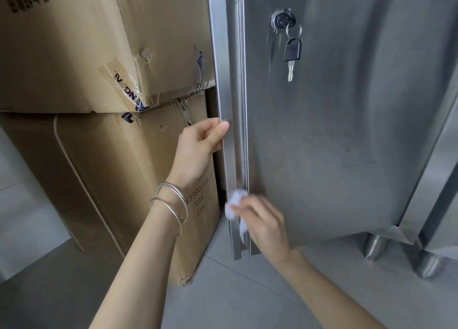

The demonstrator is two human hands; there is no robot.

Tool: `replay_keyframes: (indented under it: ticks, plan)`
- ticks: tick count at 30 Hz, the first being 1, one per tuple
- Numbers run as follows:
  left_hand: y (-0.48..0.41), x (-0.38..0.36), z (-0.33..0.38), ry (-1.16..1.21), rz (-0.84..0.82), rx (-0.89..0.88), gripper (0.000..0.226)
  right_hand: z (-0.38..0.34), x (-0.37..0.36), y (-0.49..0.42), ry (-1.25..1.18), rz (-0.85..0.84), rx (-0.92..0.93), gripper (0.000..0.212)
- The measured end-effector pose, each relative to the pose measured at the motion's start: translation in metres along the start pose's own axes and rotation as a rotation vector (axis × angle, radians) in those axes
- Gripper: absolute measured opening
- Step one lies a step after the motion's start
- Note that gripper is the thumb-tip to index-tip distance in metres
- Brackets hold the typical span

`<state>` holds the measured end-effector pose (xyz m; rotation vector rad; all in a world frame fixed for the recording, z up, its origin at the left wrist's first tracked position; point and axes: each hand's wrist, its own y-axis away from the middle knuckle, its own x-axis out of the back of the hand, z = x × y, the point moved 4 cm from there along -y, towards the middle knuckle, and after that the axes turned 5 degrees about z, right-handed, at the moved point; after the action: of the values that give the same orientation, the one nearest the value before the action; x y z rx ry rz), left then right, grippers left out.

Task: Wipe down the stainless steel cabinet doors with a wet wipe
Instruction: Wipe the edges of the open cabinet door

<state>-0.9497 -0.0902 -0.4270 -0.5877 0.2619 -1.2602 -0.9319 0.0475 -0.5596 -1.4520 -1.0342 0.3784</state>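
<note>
A stainless steel cabinet door point(334, 130) fills the right half of the view and stands ajar, its long vertical handle edge point(223, 68) at the left. My left hand point(198, 142) grips that handle edge about halfway down, thumb on the front. My right hand point(262, 224) is blurred and holds a crumpled white wet wipe point(235, 204) pressed against the door's lower left edge. A lock point(282, 21) near the door's top carries a key ring with a black-headed key point(292, 53) hanging from it.
Two stacked cardboard boxes point(99, 80) stand close on the left, almost touching the door's edge. Round steel cabinet legs point(376, 246) rest on the grey tiled floor point(235, 291) at lower right. Another steel panel point(441, 180) lies to the right.
</note>
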Motion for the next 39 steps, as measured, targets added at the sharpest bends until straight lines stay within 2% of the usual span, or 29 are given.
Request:
replay_keyframes:
  ticks: [3,5,7,8,9,10,11,12,13,15,18,20,27,33,39]
  plan:
    - [-0.003,0.000,-0.001,-0.024,-0.004,0.014,0.027,0.005,-0.019,0.053,0.098,-0.396,0.120,0.030]
    - [-0.007,0.001,-0.004,-0.001,0.006,0.036,0.025,0.003,-0.024,0.062,0.078,-0.509,0.062,0.031]
    - [-0.011,0.001,-0.009,0.014,0.010,0.046,0.024,0.008,-0.025,0.062,0.044,-0.470,0.028,0.037]
    - [-0.013,0.000,-0.011,0.019,0.010,0.052,0.024,0.012,-0.024,0.061,0.028,-0.479,-0.030,0.031]
    - [-0.015,-0.001,-0.013,0.030,0.018,0.064,0.023,0.016,-0.018,0.056,0.022,-0.458,-0.080,0.016]
    - [-0.019,-0.003,-0.016,0.041,0.039,0.090,0.019,0.020,-0.010,0.044,0.024,-0.442,-0.113,0.014]
    - [-0.024,-0.005,-0.019,0.052,0.074,0.122,0.016,0.024,-0.001,0.031,0.024,-0.368,-0.111,0.035]
    - [-0.031,-0.007,-0.022,0.030,0.130,0.148,0.019,0.027,0.010,0.014,0.017,-0.285,-0.126,0.046]
    - [-0.036,-0.009,-0.023,-0.042,0.188,0.158,0.024,0.030,0.023,-0.006,0.024,-0.223,-0.182,0.046]
    - [-0.042,-0.014,-0.020,-0.300,0.275,0.098,0.031,0.032,0.052,-0.040,0.031,-0.100,-0.214,0.024]
    - [-0.041,-0.033,-0.012,-0.505,0.290,-0.080,0.049,0.048,0.087,-0.074,0.110,0.054,-0.170,0.038]
    - [-0.038,-0.053,-0.010,-0.570,0.251,-0.193,0.058,0.064,0.106,-0.090,0.159,0.096,-0.166,0.037]
    - [-0.057,-0.148,-0.008,-0.762,-0.016,-0.433,0.075,0.120,0.154,-0.127,0.347,0.120,-0.152,0.032]
    - [-0.074,-0.187,-0.022,-0.871,-0.008,-0.407,0.095,0.163,0.184,-0.146,0.422,0.074,-0.159,0.034]
    - [-0.100,-0.204,-0.029,-0.848,-0.074,-0.388,0.095,0.196,0.198,-0.169,0.460,0.060,-0.182,0.035]
